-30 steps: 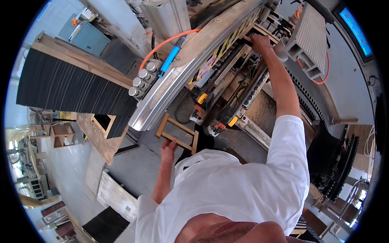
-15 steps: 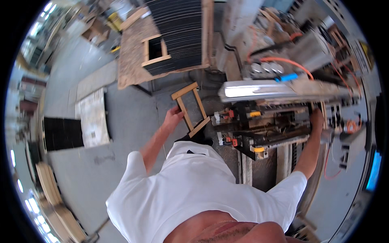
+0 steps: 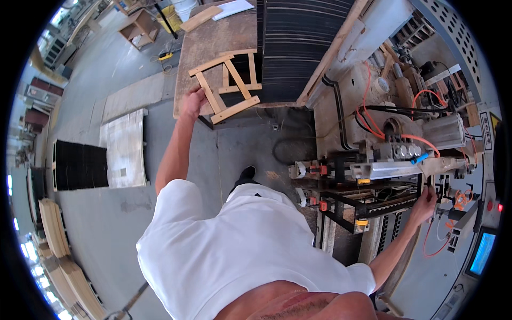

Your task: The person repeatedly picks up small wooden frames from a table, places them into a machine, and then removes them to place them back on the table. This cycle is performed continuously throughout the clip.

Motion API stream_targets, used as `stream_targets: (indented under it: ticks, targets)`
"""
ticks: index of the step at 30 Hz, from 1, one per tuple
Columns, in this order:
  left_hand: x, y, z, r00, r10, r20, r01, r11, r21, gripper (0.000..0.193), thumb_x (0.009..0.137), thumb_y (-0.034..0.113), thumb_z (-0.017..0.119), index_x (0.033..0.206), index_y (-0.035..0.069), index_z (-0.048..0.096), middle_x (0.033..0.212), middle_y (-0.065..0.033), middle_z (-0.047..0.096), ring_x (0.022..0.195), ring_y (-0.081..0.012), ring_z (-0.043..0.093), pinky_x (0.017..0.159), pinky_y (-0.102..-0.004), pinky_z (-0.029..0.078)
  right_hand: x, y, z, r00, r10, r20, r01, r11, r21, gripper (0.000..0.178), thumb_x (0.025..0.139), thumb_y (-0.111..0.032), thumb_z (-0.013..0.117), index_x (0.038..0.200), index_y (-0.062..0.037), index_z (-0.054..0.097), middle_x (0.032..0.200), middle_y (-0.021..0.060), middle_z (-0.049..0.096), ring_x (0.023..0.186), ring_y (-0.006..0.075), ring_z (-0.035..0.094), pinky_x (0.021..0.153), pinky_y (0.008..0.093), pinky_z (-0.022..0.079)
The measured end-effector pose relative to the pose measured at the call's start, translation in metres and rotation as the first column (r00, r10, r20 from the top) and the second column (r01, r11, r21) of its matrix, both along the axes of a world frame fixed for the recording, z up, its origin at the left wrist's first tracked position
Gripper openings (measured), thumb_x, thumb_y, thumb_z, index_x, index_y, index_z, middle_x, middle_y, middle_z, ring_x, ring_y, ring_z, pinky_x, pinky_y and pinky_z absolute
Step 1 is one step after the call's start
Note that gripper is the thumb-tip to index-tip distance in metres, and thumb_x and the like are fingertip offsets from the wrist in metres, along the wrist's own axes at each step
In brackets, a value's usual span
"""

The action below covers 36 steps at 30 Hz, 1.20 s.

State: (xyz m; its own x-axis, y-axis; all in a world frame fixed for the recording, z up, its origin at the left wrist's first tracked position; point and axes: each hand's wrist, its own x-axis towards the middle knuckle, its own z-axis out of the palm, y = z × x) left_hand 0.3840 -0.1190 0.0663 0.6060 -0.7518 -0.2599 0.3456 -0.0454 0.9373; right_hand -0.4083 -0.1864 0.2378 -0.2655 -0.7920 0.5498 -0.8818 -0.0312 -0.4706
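a view from above of a person in a white t-shirt (image 3: 240, 250) standing on a grey concrete floor (image 3: 106, 213) in a workshop, arms spread wide apart. the left hand (image 3: 193, 102) reaches forward and up, fingers closed around the side rail of a small wooden frame (image 3: 229, 85). the frame is made of pale slats with one diagonal brace across it, and it lies partly over the near edge of a wooden tabletop (image 3: 213, 37), with its lower corner jutting past that edge. just beside the frame, on the same tabletop, stands a tall stack of black sheets (image 3: 298, 37), and a loose wooden slat (image 3: 200, 18) lies at the far end. the right hand (image 3: 425, 204) is stretched out to the right, well apart from the frame, and rests closed on a part of a large machine (image 3: 373, 176); what exactly it grips is too small to tell. the machine has a metal bar, orange hoses (image 3: 368, 106), black cables and small red and yellow fittings, with a blue screen (image 3: 482, 253) at the far right rim. on the floor to the left lie a pale board (image 3: 125, 149) and a black panel (image 3: 80, 165) side by side, and curved wooden pieces (image 3: 53, 234) are stacked near the left rim. one dark shoe (image 3: 245, 173) shows just ahead of the t-shirt.
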Motion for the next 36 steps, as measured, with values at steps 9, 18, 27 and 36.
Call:
stream_targets:
  ticks: [9,18,27,36]
  targets:
    - [0.073,-0.146,-0.048,0.951,-0.194,0.242,0.122,0.951,0.283,0.035,0.09,0.013,0.058,0.12,-0.005,0.06,0.098,-0.0132,0.069,0.091,-0.0205,0.068,0.073,-0.0327,0.055,0.188,0.129,-0.071,0.957,0.057,0.285,-0.153,0.933,0.327,0.013,0.088,-0.004,0.065,0.1,0.0003,0.066,0.089,0.0039,0.067,0.077,0.0097,0.059,0.072,0.0257,0.049]
    - [0.03,-0.149,-0.042,0.15,-0.151,0.977,-0.065,0.985,0.162,0.049,0.083,0.03,0.068,0.118,-0.003,0.059,0.117,-0.0205,0.062,0.116,-0.0365,0.054,0.097,-0.0439,0.044,0.24,0.172,-0.124,0.958,-0.023,0.287,-0.142,0.827,0.544,0.013,0.086,-0.005,0.067,0.097,0.0026,0.066,0.082,0.0099,0.069,0.074,0.0152,0.066,0.068,0.0276,0.052]
    - [-0.049,-0.114,-0.067,0.03,-0.305,0.952,0.337,0.9,0.277,0.054,0.076,0.016,0.07,0.125,0.003,0.052,0.114,-0.0153,0.06,0.112,-0.0334,0.053,0.106,-0.0508,0.032,0.261,0.194,-0.133,0.926,-0.056,0.373,-0.164,0.831,0.532,0.013,0.087,-0.006,0.067,0.098,0.0014,0.066,0.083,0.0099,0.069,0.075,0.0152,0.066,0.069,0.0286,0.052]
    - [-0.049,-0.116,-0.072,-0.123,-0.191,0.974,0.392,0.892,0.224,0.045,0.076,0.014,0.069,0.118,0.004,0.057,0.105,-0.0169,0.063,0.104,-0.0369,0.055,0.097,-0.05,0.036,0.219,0.294,-0.115,0.953,-0.196,0.231,0.055,0.862,0.505,0.013,0.085,-0.009,0.067,0.096,-0.0014,0.067,0.085,0.0144,0.069,0.077,0.0251,0.068,0.07,0.0335,0.053]
